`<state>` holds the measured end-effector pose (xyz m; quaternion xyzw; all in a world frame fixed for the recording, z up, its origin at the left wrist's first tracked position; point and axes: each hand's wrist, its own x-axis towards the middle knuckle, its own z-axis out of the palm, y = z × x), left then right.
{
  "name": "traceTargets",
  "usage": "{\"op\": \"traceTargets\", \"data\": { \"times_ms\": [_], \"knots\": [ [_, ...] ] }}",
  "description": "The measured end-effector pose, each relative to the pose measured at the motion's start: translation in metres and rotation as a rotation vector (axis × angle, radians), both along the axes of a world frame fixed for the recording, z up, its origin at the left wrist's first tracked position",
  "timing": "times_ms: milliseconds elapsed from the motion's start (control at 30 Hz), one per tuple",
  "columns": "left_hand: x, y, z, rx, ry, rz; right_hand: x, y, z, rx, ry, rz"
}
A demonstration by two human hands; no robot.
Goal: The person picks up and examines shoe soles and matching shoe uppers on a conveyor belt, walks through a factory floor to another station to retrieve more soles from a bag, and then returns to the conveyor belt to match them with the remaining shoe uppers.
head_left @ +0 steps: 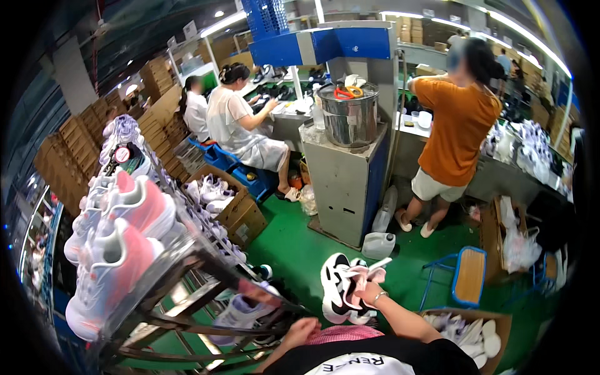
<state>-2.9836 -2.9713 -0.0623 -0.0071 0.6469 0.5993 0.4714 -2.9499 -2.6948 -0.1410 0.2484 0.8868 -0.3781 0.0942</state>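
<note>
My right hand [369,291] grips a white, black and pink sneaker [340,289], held up over the green floor with its sole turned left. My left hand [301,330] is closed low near my lap, at the edge of a metal rack [206,275]; whether it holds anything is hidden. A lavender sneaker [240,312] lies on the rack's lower bars just left of that hand. Pink and white sneakers [119,250] fill the rack's upper tier at the left.
A cardboard box of white shoes [465,331] sits by my right side, a blue stool [469,275] beyond it. A grey cabinet with a steel pot [347,162] stands ahead. One person in orange stands at a bench; two people sit at left.
</note>
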Motion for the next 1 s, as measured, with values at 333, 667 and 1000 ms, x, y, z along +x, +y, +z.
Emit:
{"op": "traceTargets", "data": {
  "times_ms": [333, 667, 1000],
  "knots": [
    [-0.152, 0.228, -0.011, -0.46, 0.95, 0.154, -0.124, 0.104, 0.092, 0.14, -0.1, 0.239],
    [-0.283, 0.252, -0.002, -0.006, 0.828, 0.262, -0.269, 0.118, 0.092, 0.201, -0.14, 0.424],
    [-0.424, 0.212, -0.01, 0.054, 0.298, 0.571, -0.407, 0.116, 0.111, -0.056, -0.006, 0.648]
  ]
}}
